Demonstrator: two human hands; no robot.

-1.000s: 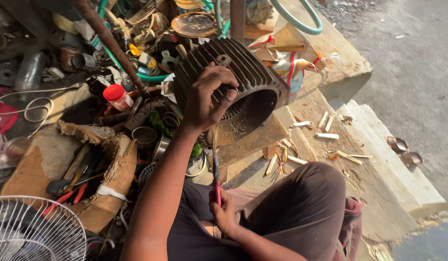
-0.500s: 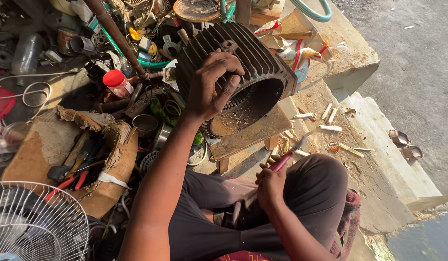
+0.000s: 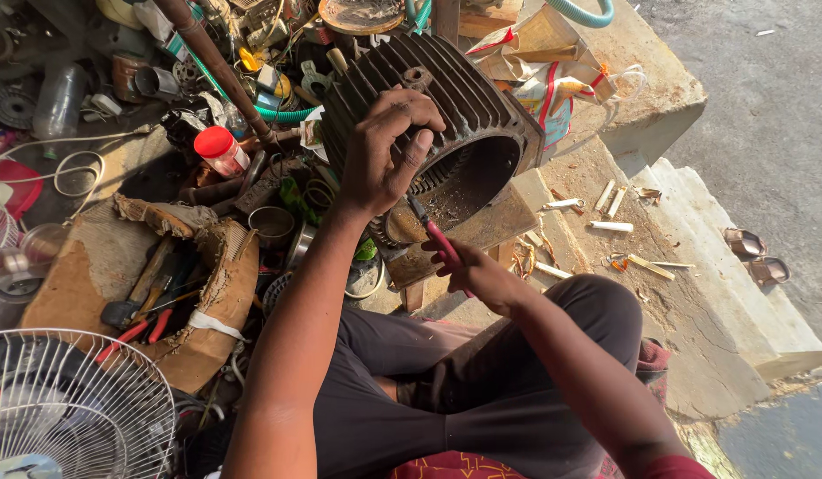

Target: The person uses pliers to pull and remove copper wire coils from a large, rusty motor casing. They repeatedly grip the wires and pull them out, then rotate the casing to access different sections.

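A dark finned motor housing (image 3: 469, 98) lies on its side on a wooden block (image 3: 500, 222), its open end facing me. My left hand (image 3: 389, 151) grips the housing's near rim, thumb at the opening. Below the opening, my right hand (image 3: 482, 275) holds a red-handled tool (image 3: 433, 232) whose metal tip points up at the lower inside edge of the housing.
Scrap and tools crowd the left: a red-capped jar (image 3: 220, 149), a hammer and red-handled pliers (image 3: 136, 302) on torn cardboard, a wire fan guard (image 3: 70, 404), and a green hose (image 3: 269, 113). Paper scraps (image 3: 610, 208) litter the concrete step at right. Two sandals (image 3: 755, 255) lie on the ground.
My right hand has risen from my lap, bringing the red-handled tool up to the housing's opening. My left hand stays on the housing, and the view has shifted closer.
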